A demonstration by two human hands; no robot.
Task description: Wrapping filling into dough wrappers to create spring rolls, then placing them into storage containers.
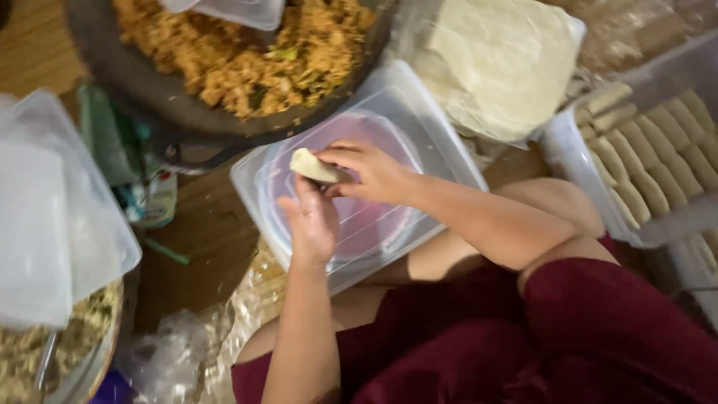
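Observation:
Both hands meet over an upturned clear plastic lid [419, 127] with a pinkish plate beneath it. My right hand [366, 170] pinches one end of a small pale rolled wrapper [314, 166]. My left hand [313, 221] holds the roll from below with its fingers curled against it. A large dark pan of orange-brown shredded filling [247, 52] sits just beyond the lid. A stack of pale thin wrappers [501, 60] lies in plastic at the upper right.
A clear box [583, 161] at the right holds several finished rolls in rows. At the left is a clear plastic container [45, 224], with a bowl of filling [67, 352] under it. Crumpled plastic lies on the wooden floor [202, 247]. My knees in dark red cloth fill the lower right.

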